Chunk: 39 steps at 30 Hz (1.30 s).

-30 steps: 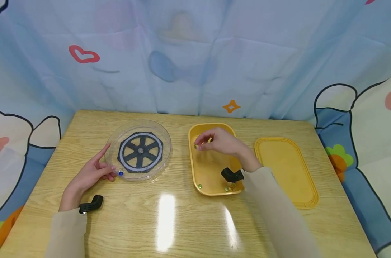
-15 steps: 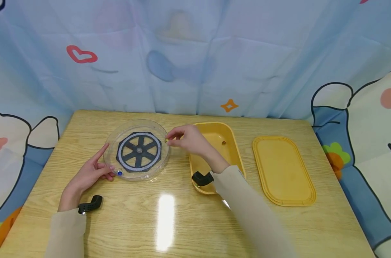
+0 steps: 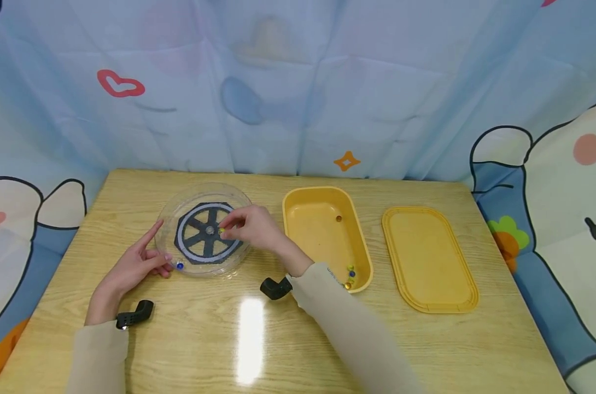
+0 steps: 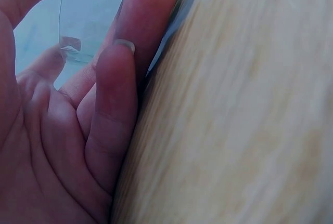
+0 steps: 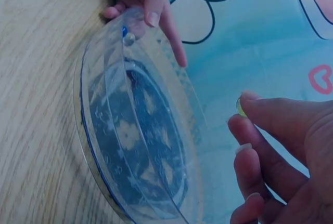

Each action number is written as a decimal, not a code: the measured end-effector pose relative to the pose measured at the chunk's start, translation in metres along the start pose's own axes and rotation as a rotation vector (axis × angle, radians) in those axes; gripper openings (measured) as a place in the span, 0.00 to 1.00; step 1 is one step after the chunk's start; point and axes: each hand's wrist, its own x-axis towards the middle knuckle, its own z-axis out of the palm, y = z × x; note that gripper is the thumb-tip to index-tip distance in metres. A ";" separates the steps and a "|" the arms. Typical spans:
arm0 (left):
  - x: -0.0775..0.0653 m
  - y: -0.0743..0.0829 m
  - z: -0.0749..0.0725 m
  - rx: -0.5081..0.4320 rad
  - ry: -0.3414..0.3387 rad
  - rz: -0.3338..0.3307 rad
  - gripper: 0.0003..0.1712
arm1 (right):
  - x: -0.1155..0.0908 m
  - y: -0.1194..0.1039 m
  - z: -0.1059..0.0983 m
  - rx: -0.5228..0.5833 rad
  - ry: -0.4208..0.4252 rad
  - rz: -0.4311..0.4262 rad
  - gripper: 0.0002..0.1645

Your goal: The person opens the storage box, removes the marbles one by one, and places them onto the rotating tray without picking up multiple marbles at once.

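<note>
My right hand pinches a yellow-green marble between thumb and fingertips, over a round clear plastic dish. Through the dish shows a dark six-spoked wheel shape with a pale ring. Against the near-left rim, my left hand touches the dish; index finger and thumb lie straight and spread along it, while the other fingers bend beneath. Close to that thumb sits a blue marble at the inside edge. In the left wrist view, the palm and bent fingers are close beside the clear wall.
A yellow tub stands right of the dish, with several marbles in its near-right corner and a brown one farther back. Its yellow lid lies flat on the wooden table. A patterned curtain hangs behind.
My right hand has carried the yellow-green marble out of the tub, leftward, to over the middle of the dish. The left hand has stayed at the rim.
</note>
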 end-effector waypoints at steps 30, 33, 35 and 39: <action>0.001 0.002 0.000 -0.010 -0.011 0.040 0.51 | -0.025 0.028 -0.104 0.055 -0.020 0.070 0.08; 0.002 0.001 0.000 -0.009 -0.016 0.046 0.51 | -0.030 0.043 -0.116 0.041 -0.074 0.078 0.07; 0.002 0.000 0.000 -0.009 -0.016 0.044 0.51 | -0.033 0.052 -0.122 0.011 -0.119 0.087 0.06; 0.000 -0.002 0.000 -0.009 -0.009 0.032 0.51 | -0.039 0.067 -0.126 -0.050 -0.235 0.088 0.07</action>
